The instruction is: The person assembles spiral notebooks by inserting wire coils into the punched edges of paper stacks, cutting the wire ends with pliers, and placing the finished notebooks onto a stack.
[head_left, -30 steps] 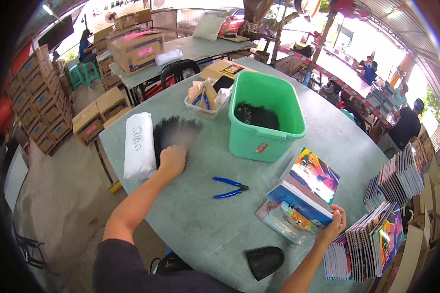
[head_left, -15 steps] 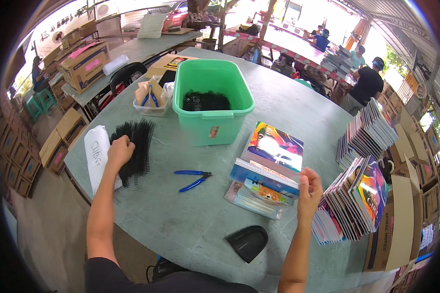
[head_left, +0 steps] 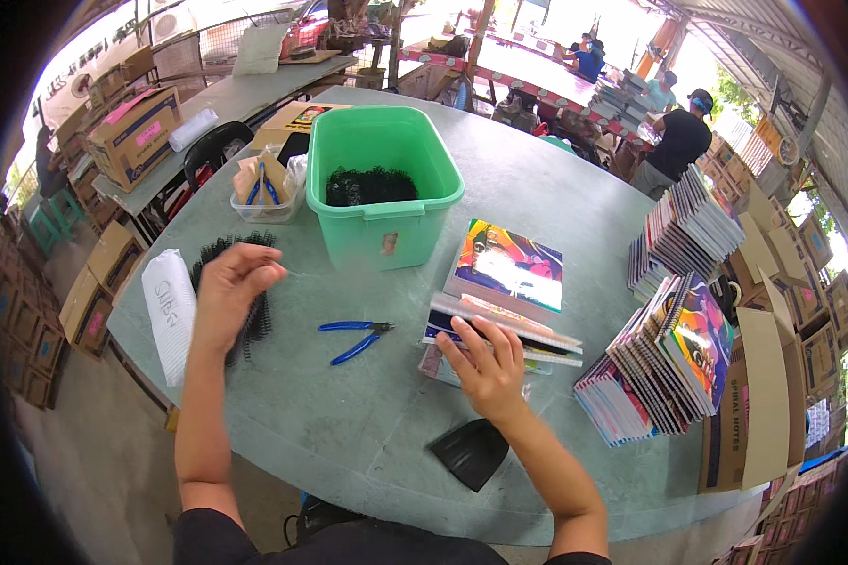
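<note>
My left hand (head_left: 234,294) is raised over a pile of black spiral coils (head_left: 219,250), its fingers pinched together. A faint thin line shows at the fingertips, too blurred to name. My right hand (head_left: 492,369) has its fingers apart, resting on a tilted notebook (head_left: 546,341) whose page edges face me. Under that lies a flat plastic-wrapped pack (head_left: 435,363), mostly covered by the hand. Just behind sits a stack of colourful notebooks (head_left: 511,266). Blue-handled cutters (head_left: 356,341) lie open between my hands. Nearer me is a black curved plastic piece (head_left: 471,454).
A green tub (head_left: 386,231) holding black coils stands at mid-table. Left of it is a clear box (head_left: 266,211) with blue-handled tools; a white wrapped roll (head_left: 168,315) lies near the left edge. Spiral notebook stacks (head_left: 664,353) and an open carton (head_left: 765,400) stand at right.
My left hand has lifted off the coil pile and moved slightly right. My right hand has moved left onto the notebook, which now tilts over the pack. The view has shifted a little.
</note>
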Demonstrator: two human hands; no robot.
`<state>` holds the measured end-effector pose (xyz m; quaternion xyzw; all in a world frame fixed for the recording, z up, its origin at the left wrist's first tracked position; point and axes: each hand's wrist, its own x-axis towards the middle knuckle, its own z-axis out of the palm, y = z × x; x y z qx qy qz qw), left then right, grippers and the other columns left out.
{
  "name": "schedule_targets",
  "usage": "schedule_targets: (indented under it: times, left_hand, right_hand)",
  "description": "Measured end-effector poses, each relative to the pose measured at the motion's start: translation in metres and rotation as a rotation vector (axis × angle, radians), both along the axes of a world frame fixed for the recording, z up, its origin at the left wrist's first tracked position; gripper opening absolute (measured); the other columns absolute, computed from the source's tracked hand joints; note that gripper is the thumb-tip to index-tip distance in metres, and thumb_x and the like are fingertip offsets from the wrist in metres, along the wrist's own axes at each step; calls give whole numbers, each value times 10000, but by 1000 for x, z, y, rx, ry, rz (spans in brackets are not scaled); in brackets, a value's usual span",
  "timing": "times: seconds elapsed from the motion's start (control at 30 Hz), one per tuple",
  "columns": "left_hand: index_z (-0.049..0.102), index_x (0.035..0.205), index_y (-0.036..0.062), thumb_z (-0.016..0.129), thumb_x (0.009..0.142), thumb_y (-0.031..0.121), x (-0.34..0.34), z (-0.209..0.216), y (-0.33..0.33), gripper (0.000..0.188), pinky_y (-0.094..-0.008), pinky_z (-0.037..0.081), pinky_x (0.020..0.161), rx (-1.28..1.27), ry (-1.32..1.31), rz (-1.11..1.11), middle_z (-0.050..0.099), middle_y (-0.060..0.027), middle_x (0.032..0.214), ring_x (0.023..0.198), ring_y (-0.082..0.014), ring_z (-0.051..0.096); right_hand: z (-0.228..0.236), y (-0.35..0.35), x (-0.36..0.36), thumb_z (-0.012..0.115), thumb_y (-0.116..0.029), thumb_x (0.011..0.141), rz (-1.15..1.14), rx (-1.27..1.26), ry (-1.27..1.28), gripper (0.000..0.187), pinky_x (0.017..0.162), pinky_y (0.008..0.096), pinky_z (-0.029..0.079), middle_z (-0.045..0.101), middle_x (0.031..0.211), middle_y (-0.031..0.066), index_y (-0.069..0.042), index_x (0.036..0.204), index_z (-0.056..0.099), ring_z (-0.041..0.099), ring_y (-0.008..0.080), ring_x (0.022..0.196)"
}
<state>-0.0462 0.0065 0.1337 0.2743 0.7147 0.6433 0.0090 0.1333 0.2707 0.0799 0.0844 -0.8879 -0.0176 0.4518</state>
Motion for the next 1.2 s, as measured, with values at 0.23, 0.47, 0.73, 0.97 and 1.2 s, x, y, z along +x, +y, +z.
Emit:
schedule_targets:
  times: [0.23, 0.47, 0.73, 0.97, 1.2]
  left_hand:
    - [630, 1058, 23, 618, 866, 127, 39, -43, 89, 219, -226, 472, 626, -68, -22, -307, 650, -31, 779, 665, -90, 577]
    - [640, 949, 0, 588, 885, 189, 60, -31, 120, 207, -303, 462, 596, -201, 182, -176, 653, -128, 837, 682, -169, 609]
    - [621, 800, -5, 543, 924, 364, 52, -45, 132, 397, -266, 403, 471, -208, 81, -182, 551, -52, 551, 482, -117, 514]
    - [583, 714, 22, 496, 939, 437, 47, -49, 125, 480, -236, 329, 372, -24, -540, -439, 490, -14, 483, 374, -82, 439]
    - [580, 789, 29, 488, 941, 441, 53, -37, 119, 449, -214, 321, 379, -145, -314, -369, 459, 11, 496, 390, -59, 411]
  right_hand:
    - [13, -9, -36, 716, -264, 675, -180, -194, -253, 244, 631, 384, 391, 599, 745, 74, -74, 677, 563, 575, 243, 734]
    - [24, 5, -57, 697, -365, 723, -362, -272, -420, 324, 592, 382, 430, 629, 650, 98, -84, 638, 559, 623, 259, 618]
    - [25, 12, -42, 663, -209, 762, -82, -491, -370, 137, 635, 373, 483, 671, 759, 71, -139, 879, 678, 645, 259, 690]
    - [30, 8, -32, 635, -115, 766, -37, -468, -456, 183, 661, 378, 483, 667, 767, 80, -121, 948, 659, 638, 253, 748]
    - [31, 6, -37, 637, -130, 767, -59, -488, -475, 179, 636, 398, 484, 662, 760, 101, -109, 941, 672, 640, 280, 716]
